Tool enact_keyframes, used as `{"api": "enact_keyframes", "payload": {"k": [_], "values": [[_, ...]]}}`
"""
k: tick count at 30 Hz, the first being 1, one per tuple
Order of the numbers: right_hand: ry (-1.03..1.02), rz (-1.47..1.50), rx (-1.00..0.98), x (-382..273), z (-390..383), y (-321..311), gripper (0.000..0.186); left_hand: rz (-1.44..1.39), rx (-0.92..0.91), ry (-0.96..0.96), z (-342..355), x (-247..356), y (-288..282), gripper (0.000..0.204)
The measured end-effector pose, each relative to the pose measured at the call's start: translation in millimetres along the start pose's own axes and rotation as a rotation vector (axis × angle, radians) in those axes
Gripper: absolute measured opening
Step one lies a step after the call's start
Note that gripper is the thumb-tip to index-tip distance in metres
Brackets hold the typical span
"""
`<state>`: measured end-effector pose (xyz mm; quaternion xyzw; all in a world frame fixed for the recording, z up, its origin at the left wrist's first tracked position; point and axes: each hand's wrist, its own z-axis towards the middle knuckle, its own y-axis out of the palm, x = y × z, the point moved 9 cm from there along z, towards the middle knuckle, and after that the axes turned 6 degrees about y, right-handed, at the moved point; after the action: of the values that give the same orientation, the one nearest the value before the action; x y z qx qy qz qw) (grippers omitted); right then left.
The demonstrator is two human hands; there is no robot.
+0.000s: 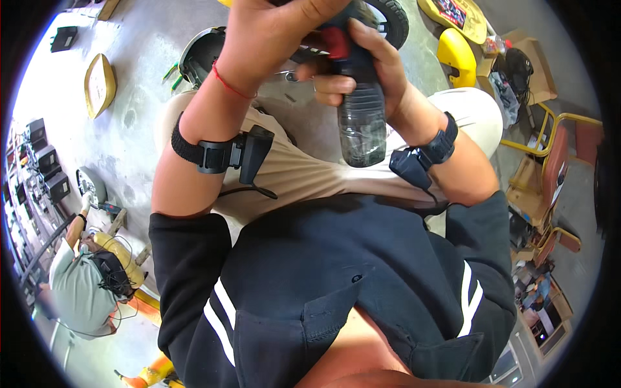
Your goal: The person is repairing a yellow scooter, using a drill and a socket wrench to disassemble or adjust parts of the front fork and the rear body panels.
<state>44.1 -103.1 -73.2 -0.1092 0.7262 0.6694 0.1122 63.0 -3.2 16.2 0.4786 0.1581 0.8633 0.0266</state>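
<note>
Both hands grip a power tool (pixel 352 77) at twelve o'clock: left hand (pixel 272 39) on top, right hand (pixel 369 68) around its handle.

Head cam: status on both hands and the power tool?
Left hand wrapped over the top of the power tool. Right hand gripping its handle. Tool held over the lap, battery end down. Nothing between the hands and the tool.
</note>
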Motion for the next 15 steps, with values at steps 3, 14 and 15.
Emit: {"api": "enact_keyframes", "payload": {"k": [3, 14, 15], "values": [[0.132, -0.186, -0.026, 6, 9, 0, 0.080, -0.013, 0.036, 0.092, -2, 7, -7, 0.019], [-0.121, -0.039, -0.132, -41, -3, -32, 0.084, 0.611, 0.480, 0.228, -5, 87, -112, 0.026], [-0.119, -0.047, -0.130, -41, -2, -33, 0.084, 0.259, 0.646, 0.139, -9, 77, -131, 0.020]]}}
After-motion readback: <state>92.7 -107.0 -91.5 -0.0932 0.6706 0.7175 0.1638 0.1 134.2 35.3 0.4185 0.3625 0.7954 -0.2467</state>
